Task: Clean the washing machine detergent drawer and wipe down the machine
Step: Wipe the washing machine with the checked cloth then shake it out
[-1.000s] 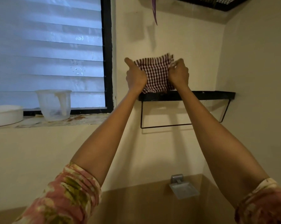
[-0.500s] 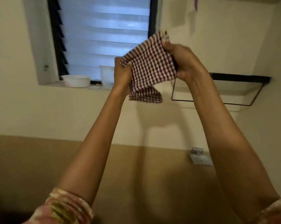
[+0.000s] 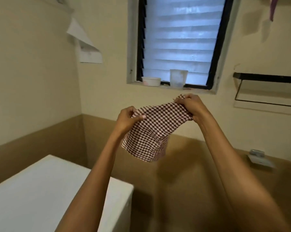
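Head view, 1 frame.

Checked cloth (image 3: 151,131), dark red and white, was held up in the air by both hands, in front of the wall below the window (image 3: 180,41). Its top edge was stretched between the hands, higher at the right. The rest hung down in a loose fold, touching nothing else.

Left hand (image 3: 127,118): fingers curled round the cloth's left top corner, thumb pressed flat on the near face. Firm pinch.

Right hand (image 3: 191,107): fingers curled tight, bunching the cloth's right top corner. Thumb side mostly hidden by the knuckles.

Both forearms were bare and reached up from the bottom of the view.

Washing machine (image 3: 41,190): only its plain white top and 1 side showed, lower left, set into the corner of the room. It stood below and left of the cloth, well apart from it. The left forearm crossed in front of its right edge.

Surroundings:
- Window had frosted louvre slats in a black frame.
- On the sill, 1 white tub (image 3: 151,81) and 1 translucent plastic cup (image 3: 178,78), near each other.
- Black wall shelf (image 3: 267,76) with a thin rail beneath, right of the window.
- Wall-mounted soap dish (image 3: 258,159), lower right, on the brown band of the wall.
- Curling paper sheets (image 3: 87,47) fixed to the wall left of the window.
- Purple item (image 3: 273,9) hanging at the top right; could not tell what it was.
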